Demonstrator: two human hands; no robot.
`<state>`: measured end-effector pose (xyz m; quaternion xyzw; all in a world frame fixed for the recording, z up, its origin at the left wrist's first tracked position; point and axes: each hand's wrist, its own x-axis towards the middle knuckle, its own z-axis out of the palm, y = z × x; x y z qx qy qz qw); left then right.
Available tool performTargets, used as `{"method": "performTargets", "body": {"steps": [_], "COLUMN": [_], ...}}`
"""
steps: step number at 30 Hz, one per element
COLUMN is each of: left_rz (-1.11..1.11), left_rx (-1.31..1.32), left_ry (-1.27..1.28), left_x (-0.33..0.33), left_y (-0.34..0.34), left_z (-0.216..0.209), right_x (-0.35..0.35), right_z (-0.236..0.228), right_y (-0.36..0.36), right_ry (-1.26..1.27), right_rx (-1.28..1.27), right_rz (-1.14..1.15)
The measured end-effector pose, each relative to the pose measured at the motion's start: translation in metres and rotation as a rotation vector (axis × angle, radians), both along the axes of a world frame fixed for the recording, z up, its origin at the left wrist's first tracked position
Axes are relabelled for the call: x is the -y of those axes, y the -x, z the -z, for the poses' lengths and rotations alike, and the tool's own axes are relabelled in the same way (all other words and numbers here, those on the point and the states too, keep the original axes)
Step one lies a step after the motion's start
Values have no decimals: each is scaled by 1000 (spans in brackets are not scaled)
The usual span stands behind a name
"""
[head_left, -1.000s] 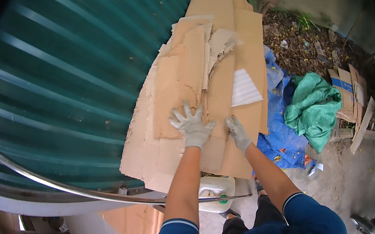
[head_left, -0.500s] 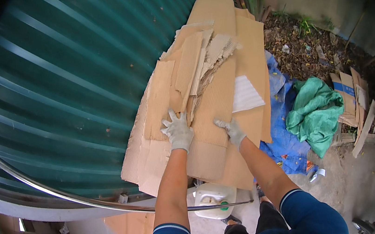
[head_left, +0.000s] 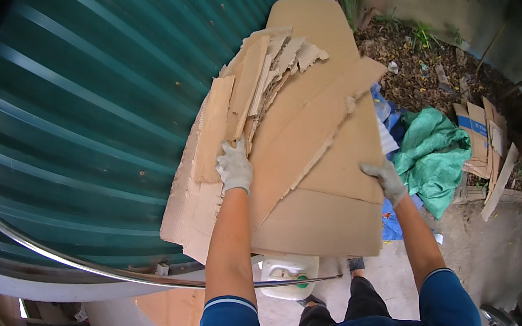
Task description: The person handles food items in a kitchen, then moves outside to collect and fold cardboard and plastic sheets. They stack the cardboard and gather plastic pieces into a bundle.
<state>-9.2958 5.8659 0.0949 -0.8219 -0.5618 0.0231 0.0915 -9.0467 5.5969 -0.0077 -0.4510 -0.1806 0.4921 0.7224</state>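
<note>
My left hand [head_left: 234, 167], in a pale work glove, has its fingers bent over the lower ends of some torn cardboard strips [head_left: 248, 93]. They lie bunched on the left of a cardboard pile. My right hand [head_left: 386, 180], gloved too, grips the right edge of a wide brown cardboard sheet [head_left: 339, 212], thumb on top and fingers partly hidden. Across that sheet runs a long flat cardboard piece [head_left: 310, 137] with a ragged edge. Under the strips, more cardboard layers [head_left: 184, 218] stick out at the left.
A green corrugated metal wall [head_left: 92, 118] borders the left, with a curved metal rail [head_left: 91, 267] before it. Below the pile stands a white plastic jug [head_left: 283, 290] near my feet. At right lie a green sack [head_left: 433, 155], a blue tarp [head_left: 391, 225] and folded cardboard [head_left: 475, 130].
My right hand has moved right with the sheet's edge, and the wide sheet now covers most of a white piece. The torn strips have shifted left, and my left hand's spread fingers have drawn in.
</note>
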Motion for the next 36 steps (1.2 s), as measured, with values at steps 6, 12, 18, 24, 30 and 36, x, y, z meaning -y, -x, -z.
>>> {"method": "performTargets", "body": {"steps": [6, 12, 18, 24, 30, 36], "left_rz": [-26, 144, 720, 463, 356, 375], "left_rx": [-133, 564, 269, 312, 175, 609], "left_ry": [243, 210, 34, 317, 376, 503], "left_x": [-24, 46, 143, 99, 131, 109], "left_y": [5, -22, -60, -66, -76, -60], "left_z": [37, 41, 81, 102, 131, 91], "right_x": [80, 102, 98, 107, 112, 107], "right_z": [-9, 38, 47, 50, 71, 97], "right_y": [-38, -48, -35, -35, -40, -45], "right_ry": [244, 305, 349, 341, 351, 350], "right_rx": [260, 276, 345, 212, 283, 433], "right_rz": [2, 98, 112, 121, 116, 100]}}
